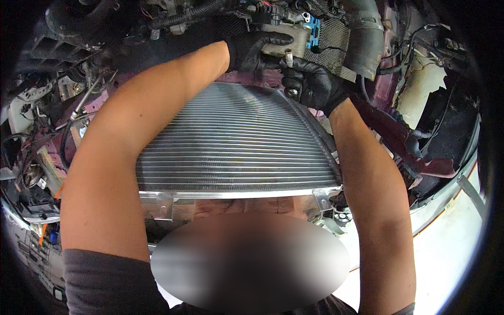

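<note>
In a black glove, my left hand [252, 51] reaches to a grey metal housing [283, 32] in the engine bay. One finger lies stretched along the housing and another points right, below it. My right hand [316, 86], gloved in black too, is beside it with fingers curled round a metal tool. A short silver cylinder [289, 58] stands up above the fist, and a round metal end [293, 93] shows below the fingers. The rest of the tool is hidden by the glove. Beneath both hands lies a finned radiator-like panel [236, 142] between my forearms.
Right of the hands hangs a thick grey hose [365, 39]. A blue part [313, 31] sits behind the housing. Cables and a black corrugated conduit [194, 14] run along the back. Metal tabs [322, 200] stick out from the panel's near edge. Maroon body metal [388, 121] flanks the right side.
</note>
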Demonstrator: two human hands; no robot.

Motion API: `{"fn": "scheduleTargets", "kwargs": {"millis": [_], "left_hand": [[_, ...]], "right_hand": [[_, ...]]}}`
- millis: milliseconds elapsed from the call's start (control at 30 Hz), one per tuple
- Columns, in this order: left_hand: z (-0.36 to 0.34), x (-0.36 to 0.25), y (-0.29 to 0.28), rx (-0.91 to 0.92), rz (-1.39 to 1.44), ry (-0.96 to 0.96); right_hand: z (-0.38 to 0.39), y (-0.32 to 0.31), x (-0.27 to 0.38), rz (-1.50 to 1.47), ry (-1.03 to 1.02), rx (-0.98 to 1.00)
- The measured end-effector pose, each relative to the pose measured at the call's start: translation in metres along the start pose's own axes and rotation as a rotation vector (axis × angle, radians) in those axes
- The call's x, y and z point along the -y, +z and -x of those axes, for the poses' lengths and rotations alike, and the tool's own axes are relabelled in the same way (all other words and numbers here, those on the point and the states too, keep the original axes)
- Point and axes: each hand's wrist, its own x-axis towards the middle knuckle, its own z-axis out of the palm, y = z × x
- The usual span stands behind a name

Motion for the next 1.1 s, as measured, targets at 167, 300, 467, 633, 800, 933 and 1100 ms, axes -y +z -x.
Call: {"fn": "scheduleTargets", "kwargs": {"millis": [167,300,467,633,800,933,1100], "left_hand": [[0.002,-0.002,0.032,-0.248,-0.174,0.097],[-0.021,-0.001,0.009,-0.149,-0.432,0.09],[-0.02,-0.005,-0.004,-0.164,-0.391,0.046],[-0.017,-0.014,-0.009,-0.183,-0.283,0.05],[-0.018,-0.014,0.0,-0.17,-0.378,0.03],[-0.022,-0.011,-0.029,0.153,-0.095,0.095],[-0.027,-0.002,-0.008,-0.157,-0.533,0.369]], "right_hand": [[0.0,-0.012,0.002,0.238,-0.226,-0.254],[0.006,-0.038,0.011,2.277,-0.832,-0.511],[-0.029,-0.091,0.027,1.881,-1.142,-0.551],[-0.034,-0.08,0.04,1.745,-1.257,-0.568],[-0.029,-0.066,0.062,1.739,-1.28,-0.517],[-0.043,-0.09,0.089,1.893,-1.378,-0.38],[-0.064,-0.101,0.066,1.434,-1.27,-0.526]]}}
